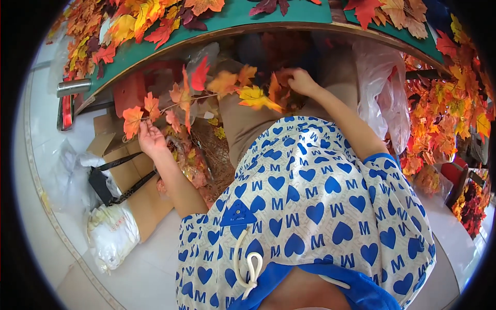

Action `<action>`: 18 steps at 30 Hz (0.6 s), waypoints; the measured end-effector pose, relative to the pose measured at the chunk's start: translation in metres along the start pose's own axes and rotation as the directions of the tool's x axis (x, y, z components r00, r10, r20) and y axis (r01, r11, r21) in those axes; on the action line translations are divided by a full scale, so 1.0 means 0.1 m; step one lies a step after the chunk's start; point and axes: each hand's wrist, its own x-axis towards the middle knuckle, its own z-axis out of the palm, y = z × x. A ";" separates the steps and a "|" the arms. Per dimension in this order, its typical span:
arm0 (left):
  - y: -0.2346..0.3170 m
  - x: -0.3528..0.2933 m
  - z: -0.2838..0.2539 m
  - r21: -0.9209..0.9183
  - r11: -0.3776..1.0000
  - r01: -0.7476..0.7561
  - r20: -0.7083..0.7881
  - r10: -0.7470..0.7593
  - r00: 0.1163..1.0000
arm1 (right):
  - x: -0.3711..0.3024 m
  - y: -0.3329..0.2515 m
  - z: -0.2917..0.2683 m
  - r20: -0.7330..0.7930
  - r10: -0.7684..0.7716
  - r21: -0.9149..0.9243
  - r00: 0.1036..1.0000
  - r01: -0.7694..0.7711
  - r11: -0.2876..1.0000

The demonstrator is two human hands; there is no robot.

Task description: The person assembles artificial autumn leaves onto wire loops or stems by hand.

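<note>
A garland of artificial maple leaves (pixel 223 83) in orange, red and yellow is stretched across my lap, below the table edge. My left hand (pixel 151 138) pinches its thin stem at the left end, just under an orange leaf (pixel 133 122). Toward the other end, my right hand (pixel 302 82) has its fingers closed at a darker orange leaf, and the fingertips are partly hidden. Between the hands, a yellow leaf (pixel 257 98) hangs nearest the right one, and a red leaf (pixel 200 75) points upward.
The green-topped table (pixel 248 23) ahead carries loose maple leaves. Clear plastic (pixel 382 93) hangs at right beside thick leaf bunches (pixel 429 119). On the left floor are an opened cardboard box (pixel 147 204), a white plastic bag (pixel 111 237) and a dark strap (pixel 103 186).
</note>
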 end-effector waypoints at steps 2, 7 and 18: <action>0.05 0.09 -0.07 -0.006 1.000 -0.011 -0.087 0.010 0.996 | 0.00 0.18 0.15 -0.232 -0.108 -0.163 0.967 0.071 0.984; 0.25 0.20 -0.30 -0.012 0.998 -0.065 -0.258 0.059 0.964 | 0.00 0.13 0.27 -0.201 0.002 -0.170 0.980 -0.037 0.985; 0.38 0.16 -0.38 -0.031 0.997 -0.074 -0.255 0.064 0.965 | 0.15 -0.26 0.25 -0.184 -0.486 -0.485 0.855 0.351 0.801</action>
